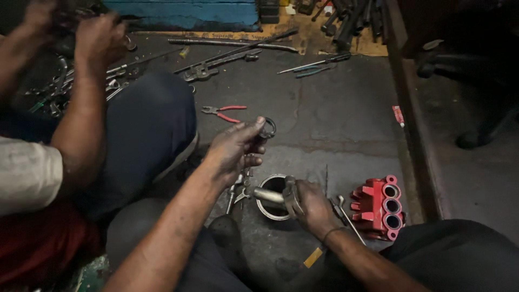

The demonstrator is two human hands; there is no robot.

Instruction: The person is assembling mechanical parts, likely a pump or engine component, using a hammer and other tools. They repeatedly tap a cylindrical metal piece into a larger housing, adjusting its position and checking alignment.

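At frame centre, a dark metal ring (267,127) is being pinched in the left hand (235,148). Lower right of it, a steel pin (268,195), lying left-right over a round tin (273,184), is being gripped by the right hand (311,205).

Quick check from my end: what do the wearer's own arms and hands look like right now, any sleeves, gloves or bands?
Both forearms are bare, no sleeves or gloves. The left hand and right hand look smeared with dark grease. A thin dark band circles the right wrist.
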